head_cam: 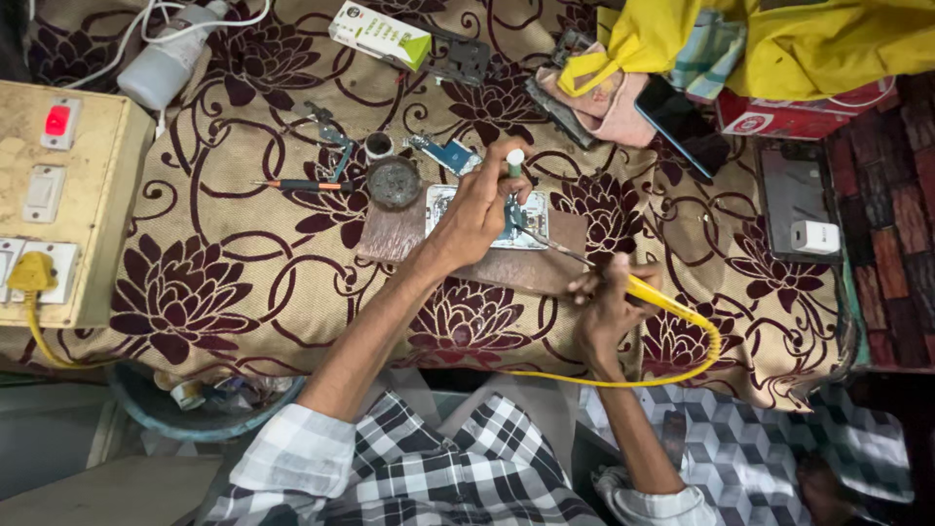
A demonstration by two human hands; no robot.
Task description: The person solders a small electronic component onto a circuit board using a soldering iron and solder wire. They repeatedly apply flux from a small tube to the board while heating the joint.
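Centre frame: left hand (479,209) pressed down on a circuit board (440,202), fingers pinched round a small white-tipped tube (514,162). Just right and lower, right hand (606,307) wrapped tight round a yellow soldering iron (654,296), metal tip angled up-left to the board's edge. Board flat on a brown slab (526,263) atop the floral-clothed table (243,282). Yellow cord (682,370) looping below the right hand. Left of the board, a round tin (393,181) and a screwdriver (302,184). Far left, a beige switch box (58,195). Upper right, a dark phone (682,122) beside yellow cloth (799,39).
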